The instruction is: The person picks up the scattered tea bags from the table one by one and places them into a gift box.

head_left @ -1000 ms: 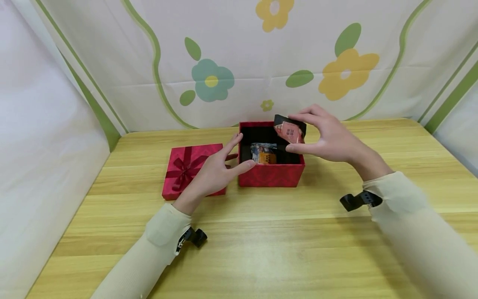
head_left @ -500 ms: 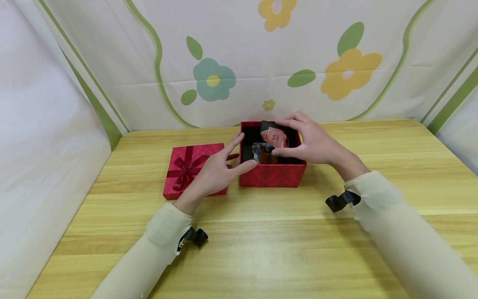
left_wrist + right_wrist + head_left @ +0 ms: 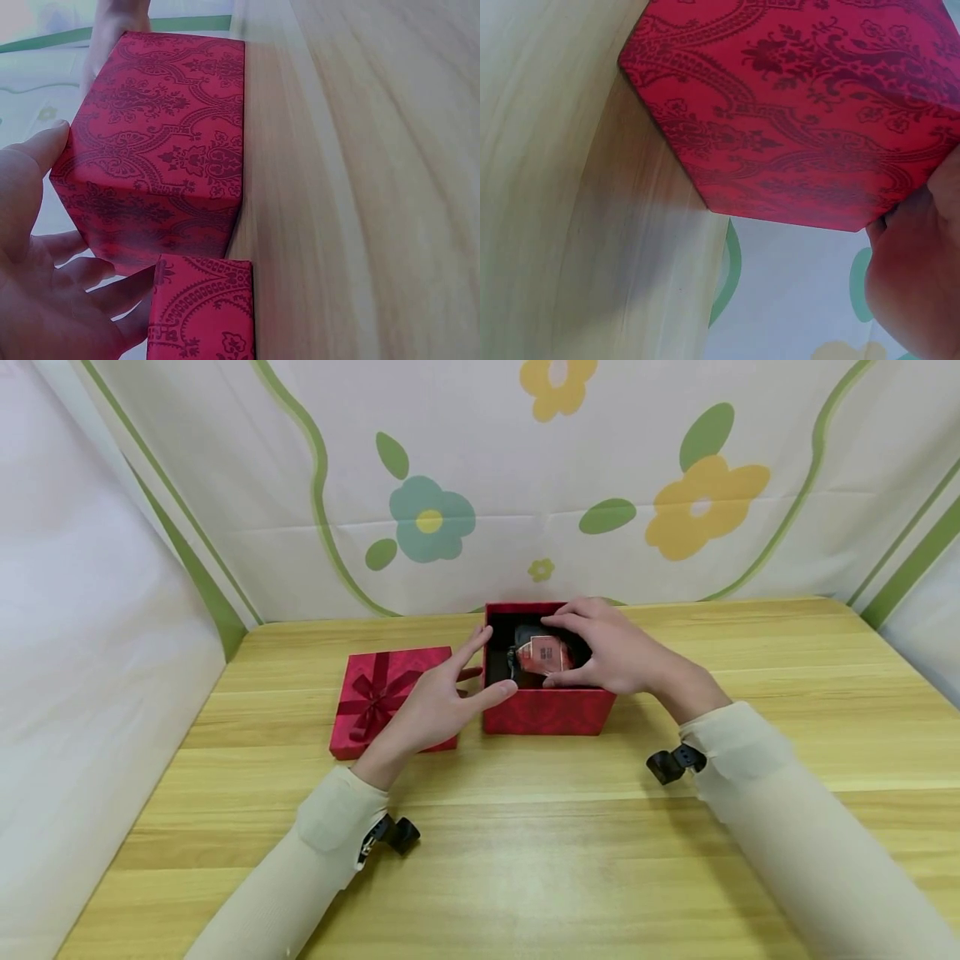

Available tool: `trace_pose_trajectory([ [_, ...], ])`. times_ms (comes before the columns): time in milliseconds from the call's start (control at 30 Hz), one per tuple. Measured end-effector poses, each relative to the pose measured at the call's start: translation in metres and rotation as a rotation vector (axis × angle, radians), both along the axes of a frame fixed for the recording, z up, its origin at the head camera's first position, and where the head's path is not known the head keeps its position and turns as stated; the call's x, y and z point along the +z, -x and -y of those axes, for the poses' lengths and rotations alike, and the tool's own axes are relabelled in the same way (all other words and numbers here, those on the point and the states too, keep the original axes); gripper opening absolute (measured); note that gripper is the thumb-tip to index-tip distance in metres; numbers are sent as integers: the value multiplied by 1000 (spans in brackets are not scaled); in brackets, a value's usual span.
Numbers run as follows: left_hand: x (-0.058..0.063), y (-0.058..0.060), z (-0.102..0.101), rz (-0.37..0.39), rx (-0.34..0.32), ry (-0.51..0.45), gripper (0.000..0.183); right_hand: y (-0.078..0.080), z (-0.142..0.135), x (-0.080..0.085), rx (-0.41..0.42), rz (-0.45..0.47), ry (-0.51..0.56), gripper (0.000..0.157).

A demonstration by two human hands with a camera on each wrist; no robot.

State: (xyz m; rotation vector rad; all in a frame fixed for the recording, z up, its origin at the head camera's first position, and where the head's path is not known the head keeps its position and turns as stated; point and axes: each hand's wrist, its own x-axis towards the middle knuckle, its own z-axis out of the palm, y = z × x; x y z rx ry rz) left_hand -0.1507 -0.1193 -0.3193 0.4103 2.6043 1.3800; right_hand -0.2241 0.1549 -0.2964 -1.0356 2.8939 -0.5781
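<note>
A red patterned gift box (image 3: 547,713) stands lidless on the table, black inside. Over its opening my right hand (image 3: 622,653) reaches in from the right. Thumb and fingers grip a small dark packet with a pink label (image 3: 546,653), which sits below the rim level. Another packet in the box is almost wholly hidden beneath it. My left hand (image 3: 429,706) lies at the box's left side, thumb at the front corner and fingers stretched along the wall. In the left wrist view the thumb touches the edge of the box (image 3: 161,120). The right wrist view shows only the box's outside (image 3: 795,112).
Left of the box lies its red lid (image 3: 356,681) with a dark red ribbon bow (image 3: 372,700), partly behind the left hand. The wooden table (image 3: 525,860) reaches back to a white flower-print cloth (image 3: 525,468).
My right hand has moved left and down into the box with the pink-labelled packet, now covering the other packet. The left hand has stayed at the box's side.
</note>
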Motion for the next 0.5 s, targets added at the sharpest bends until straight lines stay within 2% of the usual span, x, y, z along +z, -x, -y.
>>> trace_pose_trajectory([
  [333, -1, 0, 0, 5, 8, -2, 86, 1, 3, 1, 14, -26, -77, 85],
  [400, -2, -1, 0, 6, 9, 1, 85, 0, 2, 1, 8, -10, -62, 85],
  [500, -2, -2, 0, 8, 19, 7, 84, -4, -2, -1, -36, 18, 20, 85],
])
